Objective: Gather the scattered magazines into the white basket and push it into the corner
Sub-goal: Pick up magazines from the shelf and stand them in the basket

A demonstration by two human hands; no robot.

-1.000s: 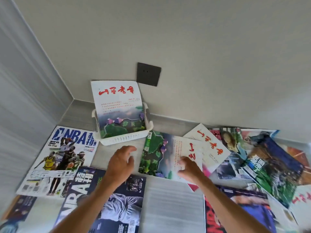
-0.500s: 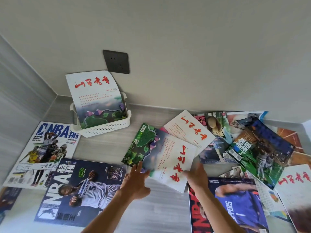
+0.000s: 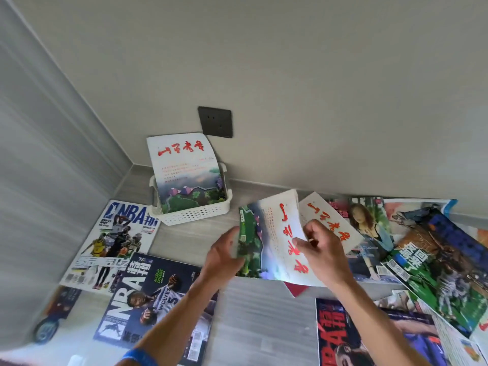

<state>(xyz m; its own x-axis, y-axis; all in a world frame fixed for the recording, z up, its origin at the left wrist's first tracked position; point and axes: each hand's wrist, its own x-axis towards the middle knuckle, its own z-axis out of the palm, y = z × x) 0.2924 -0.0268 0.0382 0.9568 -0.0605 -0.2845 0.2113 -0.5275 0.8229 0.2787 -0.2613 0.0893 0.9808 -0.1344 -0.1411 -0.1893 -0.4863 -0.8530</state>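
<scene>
While both hands lift a white-and-green magazine [image 3: 272,241] off the floor [image 3: 264,320], the left hand [image 3: 223,256] grips its green spine edge and the right hand [image 3: 322,253] pinches its white cover. Beyond the left hand, the white basket [image 3: 194,213] stands near the corner with one magazine [image 3: 186,170] upright inside. More magazines lie scattered around both hands.

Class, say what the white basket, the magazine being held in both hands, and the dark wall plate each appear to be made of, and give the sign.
White basket: probably moulded plastic, matte, with rows of punched holes in its wall. Held magazine: glossy paper; it bends and shows sheen. Dark wall plate: likely matte plastic, though the material is uncertain.
</scene>
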